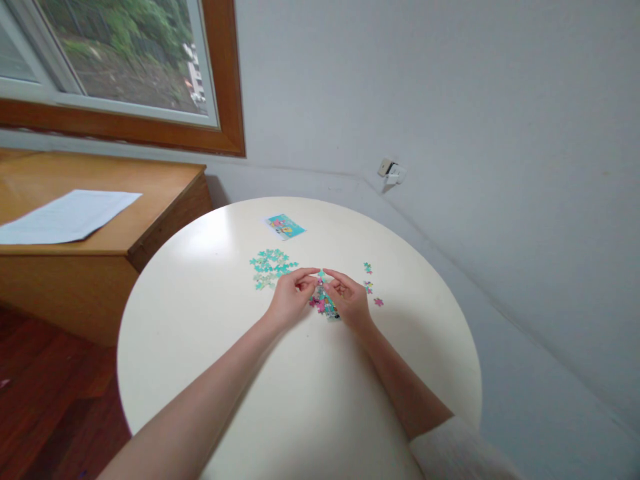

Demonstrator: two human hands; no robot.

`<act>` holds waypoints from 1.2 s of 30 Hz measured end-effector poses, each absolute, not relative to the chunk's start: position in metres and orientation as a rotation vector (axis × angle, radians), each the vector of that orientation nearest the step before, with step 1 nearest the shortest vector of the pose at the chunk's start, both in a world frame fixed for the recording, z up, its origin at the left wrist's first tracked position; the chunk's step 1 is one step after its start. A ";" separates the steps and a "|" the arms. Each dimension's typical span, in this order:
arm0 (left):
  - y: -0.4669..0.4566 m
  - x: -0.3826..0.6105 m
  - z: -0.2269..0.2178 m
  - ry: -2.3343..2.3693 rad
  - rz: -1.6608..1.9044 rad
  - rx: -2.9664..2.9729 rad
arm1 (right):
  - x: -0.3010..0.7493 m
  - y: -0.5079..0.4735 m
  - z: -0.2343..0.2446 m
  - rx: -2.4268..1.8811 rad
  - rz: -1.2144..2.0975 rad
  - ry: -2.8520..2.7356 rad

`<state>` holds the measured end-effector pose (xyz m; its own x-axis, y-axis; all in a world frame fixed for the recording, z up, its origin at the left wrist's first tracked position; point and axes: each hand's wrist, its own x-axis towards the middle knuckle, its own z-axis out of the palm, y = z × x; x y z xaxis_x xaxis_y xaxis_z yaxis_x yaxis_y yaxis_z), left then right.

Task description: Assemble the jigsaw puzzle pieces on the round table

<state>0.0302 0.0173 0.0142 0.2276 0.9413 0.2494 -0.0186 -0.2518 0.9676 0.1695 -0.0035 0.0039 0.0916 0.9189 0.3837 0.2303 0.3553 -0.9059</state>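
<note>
Both my hands rest on a round cream table (210, 347). My left hand (290, 299) and my right hand (350, 299) meet over a small cluster of joined jigsaw pieces (323, 303), teal and pink. Fingers of both hands are curled, with forefingers and thumbs pinching at the cluster's top edge. A loose heap of teal pieces (270, 265) lies just left of my left hand. A few single pieces (370, 285) lie to the right of my right hand. A small picture card (285, 226) lies farther back on the table.
A wooden desk (150, 220) with a white sheet of paper (65, 217) stands left of the table under a wood-framed window (125, 73). A wall outlet (391, 171) sits low on the grey wall. Dark wooden floor (45, 400) shows at the lower left.
</note>
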 end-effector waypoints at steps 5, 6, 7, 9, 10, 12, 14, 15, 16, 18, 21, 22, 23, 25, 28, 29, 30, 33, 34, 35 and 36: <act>0.017 0.030 0.014 0.903 1.201 1.497 | 0.170 -0.003 0.004 -1.133 0.717 -1.428; 0.017 0.030 0.014 0.903 1.202 1.492 | 0.170 -0.003 0.004 -1.133 0.714 -1.427; 0.017 0.030 0.015 0.904 1.204 1.489 | 0.170 -0.003 0.004 -1.132 0.712 -1.425; 0.016 0.029 0.015 0.908 1.204 1.485 | 0.170 -0.003 0.004 -1.131 0.717 -1.424; 0.016 0.029 0.016 0.910 1.205 1.481 | 0.170 -0.003 0.004 -1.130 0.725 -1.425; 0.016 0.029 0.016 0.914 1.204 1.474 | 0.170 -0.003 0.004 -1.127 0.741 -1.427; 0.015 0.029 0.017 0.915 1.200 1.465 | 0.171 -0.003 0.004 -1.125 0.746 -1.423; 0.015 0.029 0.017 0.916 1.197 1.461 | 0.171 -0.003 0.004 -1.127 0.745 -1.421; 0.015 0.029 0.017 0.919 1.193 1.457 | 0.171 -0.003 0.004 -1.129 0.743 -1.420; 0.016 0.030 0.017 0.926 1.186 1.449 | 0.171 -0.003 0.004 -1.138 0.737 -1.419; 0.016 0.030 0.017 0.933 1.179 1.440 | 0.171 -0.004 0.005 -1.153 0.733 -1.422; 0.016 0.030 0.017 0.933 1.178 1.440 | 0.171 -0.004 0.005 -1.156 0.735 -1.423; 0.016 0.030 0.017 0.933 1.178 1.442 | 0.170 -0.004 0.005 -1.157 0.739 -1.424; 0.016 0.031 0.017 0.934 1.179 1.448 | 0.170 -0.004 0.006 -1.152 0.744 -1.424; 0.017 0.030 0.016 0.939 1.183 1.460 | 0.170 -0.004 0.005 -1.139 0.748 -1.419; 0.017 0.030 0.016 0.939 1.183 1.464 | 0.170 -0.004 0.005 -1.134 0.752 -1.418; 0.017 0.030 0.015 0.939 1.181 1.467 | 0.170 -0.003 0.004 -1.131 0.756 -1.418; 0.018 0.030 0.014 0.938 1.172 1.473 | 0.170 -0.003 0.004 -1.131 0.761 -1.425; 0.019 0.030 0.013 0.939 1.170 1.476 | 0.170 -0.003 0.004 -1.135 0.760 -1.429; 0.019 0.030 0.013 0.940 1.169 1.479 | 0.170 -0.003 0.004 -1.138 0.758 -1.431; 0.019 0.030 0.012 0.941 1.169 1.480 | 0.170 -0.003 0.004 -1.141 0.756 -1.432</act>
